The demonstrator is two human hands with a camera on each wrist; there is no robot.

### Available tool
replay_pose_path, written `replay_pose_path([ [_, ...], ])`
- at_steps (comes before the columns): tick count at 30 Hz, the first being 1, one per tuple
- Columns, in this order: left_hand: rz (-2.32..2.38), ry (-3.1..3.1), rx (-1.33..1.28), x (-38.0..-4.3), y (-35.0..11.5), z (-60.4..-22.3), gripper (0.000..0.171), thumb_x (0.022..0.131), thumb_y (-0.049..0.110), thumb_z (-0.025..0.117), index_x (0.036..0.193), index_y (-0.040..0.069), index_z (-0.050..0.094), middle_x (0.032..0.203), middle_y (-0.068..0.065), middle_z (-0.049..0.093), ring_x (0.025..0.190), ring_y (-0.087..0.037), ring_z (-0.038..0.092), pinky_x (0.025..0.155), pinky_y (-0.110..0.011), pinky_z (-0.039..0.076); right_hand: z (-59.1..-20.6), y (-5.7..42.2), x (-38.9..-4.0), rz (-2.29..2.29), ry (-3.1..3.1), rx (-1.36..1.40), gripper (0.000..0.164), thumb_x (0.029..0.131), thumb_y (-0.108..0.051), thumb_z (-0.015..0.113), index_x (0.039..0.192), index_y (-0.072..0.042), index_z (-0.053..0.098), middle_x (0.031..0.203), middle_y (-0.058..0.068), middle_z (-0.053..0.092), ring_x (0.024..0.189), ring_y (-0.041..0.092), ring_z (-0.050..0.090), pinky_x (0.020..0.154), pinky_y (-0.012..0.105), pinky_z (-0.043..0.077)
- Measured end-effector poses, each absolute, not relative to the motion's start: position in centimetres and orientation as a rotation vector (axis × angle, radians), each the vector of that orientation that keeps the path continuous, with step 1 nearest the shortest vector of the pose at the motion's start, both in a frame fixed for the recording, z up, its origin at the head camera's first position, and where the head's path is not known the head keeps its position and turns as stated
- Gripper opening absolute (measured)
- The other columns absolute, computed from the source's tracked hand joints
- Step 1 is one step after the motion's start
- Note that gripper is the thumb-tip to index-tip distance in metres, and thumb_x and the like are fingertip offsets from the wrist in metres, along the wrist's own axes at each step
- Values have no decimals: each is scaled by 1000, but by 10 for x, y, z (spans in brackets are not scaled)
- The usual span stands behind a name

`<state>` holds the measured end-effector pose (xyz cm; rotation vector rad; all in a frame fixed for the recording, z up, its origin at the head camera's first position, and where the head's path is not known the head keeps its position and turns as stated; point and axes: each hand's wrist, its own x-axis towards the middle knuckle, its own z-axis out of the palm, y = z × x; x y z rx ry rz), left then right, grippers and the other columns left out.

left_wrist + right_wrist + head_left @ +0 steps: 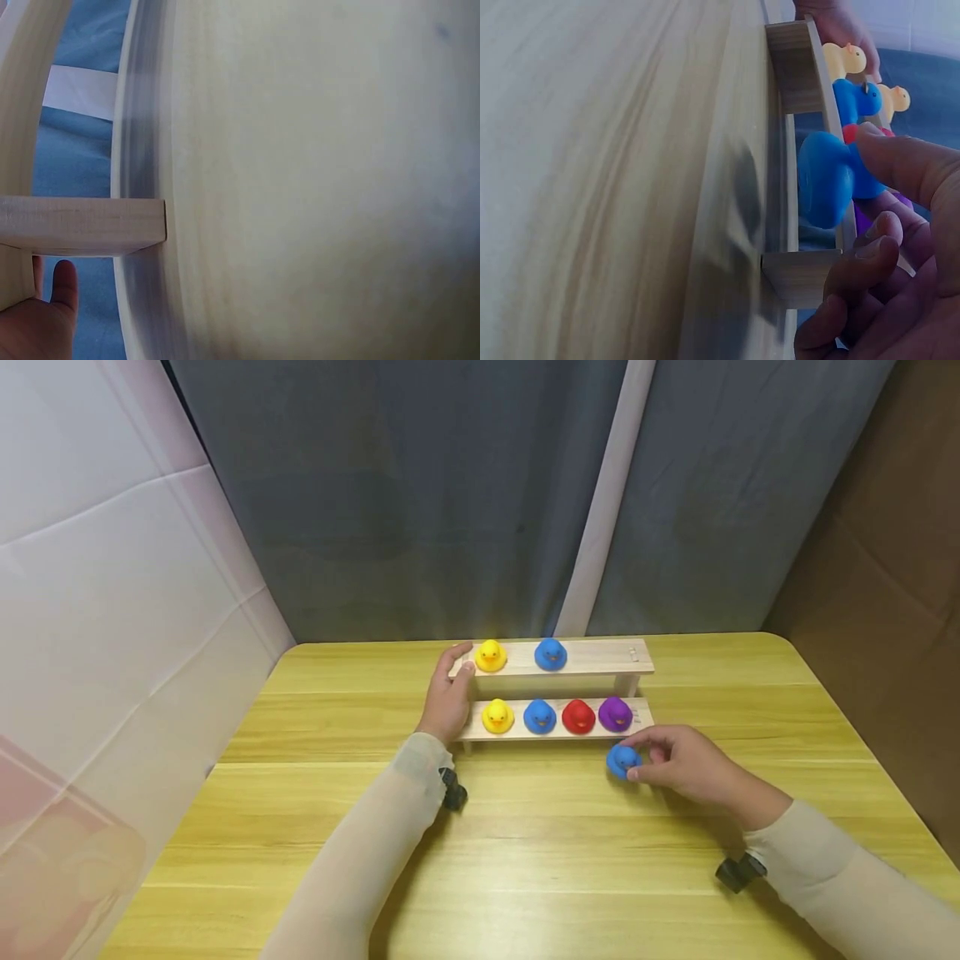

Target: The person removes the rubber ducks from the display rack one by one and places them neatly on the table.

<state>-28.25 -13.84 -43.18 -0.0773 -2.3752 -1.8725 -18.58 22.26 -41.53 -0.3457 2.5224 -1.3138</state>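
My right hand (686,764) pinches a blue rubber duck (622,761) between thumb and fingers, in front of the right end of a two-tier wooden rack (600,657). The right wrist view has this blue duck (825,180) raised off the tabletop. At the rack's left end, my left hand (447,697) grips the upper shelf, thumb at the front edge. On that shelf sit a yellow duck (491,656) and a blue duck (551,654). Along the lower shelf stand a yellow duck (497,717), a blue one (540,717), a red one (578,717) and a purple one (616,714).
The rack stands near the back of a light wooden table (525,860). Behind it hangs a grey curtain (420,510) with a pale strip (607,502). White sheeting (112,568) borders the left side, a brown panel (877,568) the right.
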Motion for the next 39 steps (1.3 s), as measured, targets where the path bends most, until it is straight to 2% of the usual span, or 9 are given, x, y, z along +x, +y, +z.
replay_pose_path([
  [7,-1877,-2371,-82,-282,-139,-432,43,112,34,44,154,29,48,167,-1,39,155,-24,32,129,-52,21,-421,222,-185,-1300,2540,-343,42,85,-16,89,124,-6,75,74,2,47,67,17,46,52,25,37],
  [20,-1874,-2347,-127,-284,-139,-434,46,112,30,43,156,18,46,164,-4,42,148,-25,39,127,-51,25,-428,221,-183,-1303,2503,-345,40,86,-13,87,122,-3,75,72,2,49,62,15,47,49,23,36],
  [24,-1869,-2355,-117,-285,-139,-435,45,112,31,43,156,21,46,165,-3,41,147,-24,40,127,-51,25,-428,221,-183,-1293,2499,-348,38,86,-13,88,120,-4,75,71,2,50,61,15,47,49,23,36],
  [27,-1870,-2356,-110,-284,-139,-435,45,112,32,43,156,22,47,163,-3,42,141,-23,43,126,-50,26,-428,222,-183,-1285,2496,-355,37,85,-13,88,119,-4,74,71,2,50,61,14,47,49,23,36],
  [29,-1884,-2350,-110,-284,-139,-435,45,112,31,44,156,22,47,155,-10,47,130,-29,49,124,-51,28,-427,222,-183,-1278,2494,-361,36,85,-12,88,118,-4,74,71,2,51,61,14,47,49,23,36],
  [31,-1886,-2351,-107,-285,-139,-435,45,112,32,43,156,22,46,153,-10,48,126,-29,49,124,-51,28,-427,222,-183,-1271,2489,-364,36,85,-11,87,117,-4,73,71,2,51,60,14,46,49,23,35],
  [34,-1889,-2353,-110,-284,-139,-434,46,112,32,42,157,21,45,155,-11,47,128,-29,48,125,-51,27,-428,222,-183,-1265,2477,-360,35,86,-10,86,117,-4,72,70,2,50,59,14,46,48,23,35],
  [36,-1880,-2357,-111,-285,-139,-434,47,112,32,43,157,20,45,162,-5,42,137,-25,43,126,-51,25,-428,222,-183,-1260,2469,-358,35,86,-9,86,117,-4,70,70,2,50,58,14,45,48,23,35],
  [39,-1886,-2353,-109,-284,-139,-435,45,112,32,44,156,21,46,161,-5,43,136,-27,45,126,-51,26,-429,223,-183,-1257,2460,-362,35,86,-9,86,116,-3,69,71,2,50,58,14,45,48,23,36],
])
